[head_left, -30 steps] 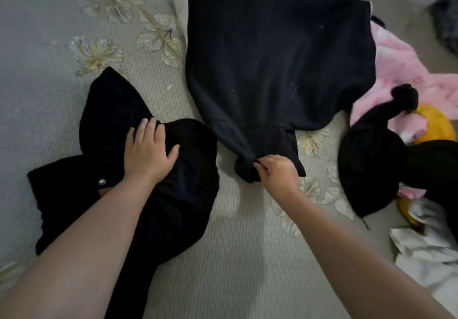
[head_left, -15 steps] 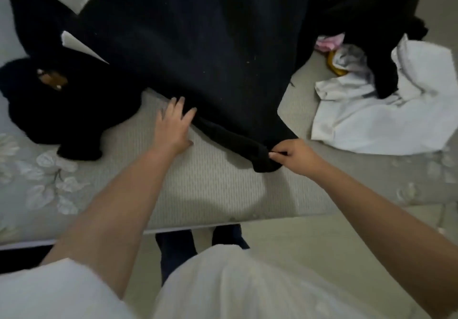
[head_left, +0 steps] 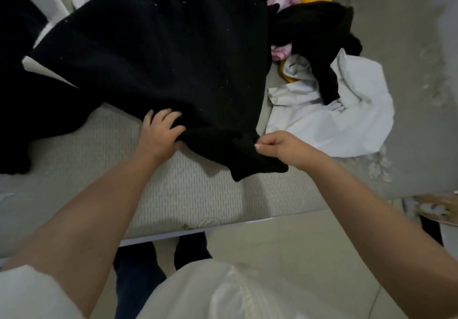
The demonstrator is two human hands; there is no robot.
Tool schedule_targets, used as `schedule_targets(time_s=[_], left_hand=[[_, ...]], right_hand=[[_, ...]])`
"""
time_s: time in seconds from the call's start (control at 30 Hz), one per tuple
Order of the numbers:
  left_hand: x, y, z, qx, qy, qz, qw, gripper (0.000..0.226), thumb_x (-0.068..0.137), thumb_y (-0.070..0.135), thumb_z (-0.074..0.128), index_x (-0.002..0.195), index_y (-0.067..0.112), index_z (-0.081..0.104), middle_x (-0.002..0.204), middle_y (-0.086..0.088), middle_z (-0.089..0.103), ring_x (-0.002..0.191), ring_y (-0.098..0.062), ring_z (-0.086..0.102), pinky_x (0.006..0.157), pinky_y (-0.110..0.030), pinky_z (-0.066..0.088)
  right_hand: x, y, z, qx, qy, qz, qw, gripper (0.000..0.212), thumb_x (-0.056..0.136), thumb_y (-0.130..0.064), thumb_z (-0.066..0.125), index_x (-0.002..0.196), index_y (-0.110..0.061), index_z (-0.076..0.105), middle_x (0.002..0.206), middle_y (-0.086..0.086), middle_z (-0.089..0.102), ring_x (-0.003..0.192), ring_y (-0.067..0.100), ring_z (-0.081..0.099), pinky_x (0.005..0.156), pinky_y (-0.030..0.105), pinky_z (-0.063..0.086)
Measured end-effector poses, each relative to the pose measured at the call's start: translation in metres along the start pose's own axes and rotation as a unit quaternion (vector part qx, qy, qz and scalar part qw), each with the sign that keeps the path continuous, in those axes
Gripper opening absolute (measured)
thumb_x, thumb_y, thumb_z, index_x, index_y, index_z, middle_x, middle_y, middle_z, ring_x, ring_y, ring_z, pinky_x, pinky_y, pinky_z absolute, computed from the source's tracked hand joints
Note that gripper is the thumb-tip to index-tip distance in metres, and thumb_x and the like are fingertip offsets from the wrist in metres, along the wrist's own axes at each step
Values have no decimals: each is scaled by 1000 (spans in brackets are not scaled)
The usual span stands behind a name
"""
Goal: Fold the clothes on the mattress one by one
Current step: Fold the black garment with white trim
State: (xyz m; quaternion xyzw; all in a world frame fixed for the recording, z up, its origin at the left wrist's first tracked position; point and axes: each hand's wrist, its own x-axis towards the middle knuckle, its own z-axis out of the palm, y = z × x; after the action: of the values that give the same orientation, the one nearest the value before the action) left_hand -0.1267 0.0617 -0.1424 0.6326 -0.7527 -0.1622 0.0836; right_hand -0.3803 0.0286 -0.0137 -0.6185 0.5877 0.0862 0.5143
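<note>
Black knit garment [head_left: 153, 55] sprawls across the grey mattress [head_left: 173, 182], its hem bunched near the front edge. Left hand [head_left: 159, 132] grips the hem, fingers curled into the cloth. Right hand [head_left: 277, 146], at 3 o'clock from it, pinches the hem's corner. White cloth [head_left: 342, 120] lies at 2 o'clock.

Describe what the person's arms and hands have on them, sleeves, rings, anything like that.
Both forearms are bare. The left arm shows the edge of a short white sleeve near the shoulder. The left hand and right hand wear no gloves, and no ring, watch or bracelet shows. The right hand's visible nail looks pale.
</note>
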Motion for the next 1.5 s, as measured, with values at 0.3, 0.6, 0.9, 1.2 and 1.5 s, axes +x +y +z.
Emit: schedule_targets(time_s=[0.3, 0.6, 0.9, 1.2, 1.5], left_hand=[[34, 14, -66, -42, -266, -31, 963, 23, 94, 35, 43, 88, 13, 37, 79, -3, 52, 70, -18, 50, 63, -31, 37], [39, 8, -147, -172, -140, -102, 970, 10, 91, 23, 52, 86, 16, 48, 75, 8, 49, 74, -10, 47, 59, -19, 35], [-1, -19, -174, -138, -141, -109, 974, 31, 80, 12, 67, 103, 22, 50, 90, 13, 52, 86, -6, 52, 71, -17, 38], [18, 17, -129, -53, -102, -61, 991, 8, 87, 15, 57, 82, 16, 51, 82, -1, 53, 87, -24, 53, 69, -26, 35], [42, 82, -227, -156, -129, -19, 979, 32, 90, 10, 51, 68, 25, 32, 61, 6, 39, 55, -8, 35, 53, -17, 33]], right_hand=[[21, 6, -32, -359, 65, 56, 929, 24, 96, -10, 34, 100, -3, 57, 111, 19, 58, 100, 30, 54, 80, 30, 37], [45, -81, 10, -213, 204, -173, 940, 54, 91, -29, 46, 141, -15, 29, 129, 7, 49, 124, 24, 42, 112, 49, 12], [67, -108, -3, -387, 239, -290, 842, 25, 92, -27, 45, 105, -14, 62, 101, 2, 56, 107, 22, 47, 110, 55, -9], [-6, -30, -47, -390, 179, -249, 868, 22, 92, -27, 49, 97, -12, 63, 91, 1, 59, 95, 18, 57, 114, 41, 5], [-65, -12, -96, -154, 3, -150, 977, 26, 94, -24, 48, 69, -19, 50, 72, -6, 49, 71, 8, 50, 66, 17, 36]])
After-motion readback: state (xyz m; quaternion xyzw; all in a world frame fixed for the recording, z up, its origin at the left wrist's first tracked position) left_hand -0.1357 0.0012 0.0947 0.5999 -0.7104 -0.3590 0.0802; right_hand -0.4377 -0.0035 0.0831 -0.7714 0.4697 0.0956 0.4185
